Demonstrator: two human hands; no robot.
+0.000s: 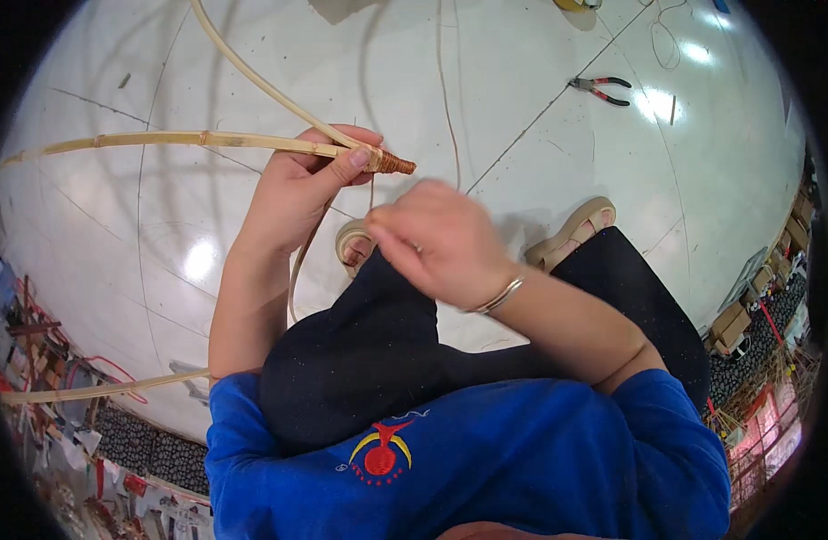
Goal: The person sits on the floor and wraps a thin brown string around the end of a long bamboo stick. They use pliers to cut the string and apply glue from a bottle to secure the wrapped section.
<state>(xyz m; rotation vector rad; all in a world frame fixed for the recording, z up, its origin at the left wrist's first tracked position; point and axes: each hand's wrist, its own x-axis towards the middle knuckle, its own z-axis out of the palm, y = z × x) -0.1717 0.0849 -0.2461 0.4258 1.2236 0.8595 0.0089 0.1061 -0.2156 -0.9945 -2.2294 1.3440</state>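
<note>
My left hand (pixel 292 193) is closed around two pale bamboo strips (pixel 207 139), thumb on top. The strips meet in a narrow end bound with coils of brown strand (pixel 396 164), which sticks out to the right of my fingers. A thin length of strand (pixel 372 193) runs down from the bound end toward my right hand. My right hand (pixel 445 243), smeared by motion, is just below and to the right, its thumb and forefinger pinched at that strand. Another brown length (pixel 306 252) hangs below my left hand toward my knee.
Red-handled pliers (pixel 603 88) lie on the white floor (pixel 513 81) at the far right. A thin strand (pixel 448 99) stretches across the floor ahead. My sandalled feet (pixel 576 236) are below my hands. Cardboard boxes (pixel 729 326) stand at the right rim; mixed clutter (pixel 45 360) lines the left.
</note>
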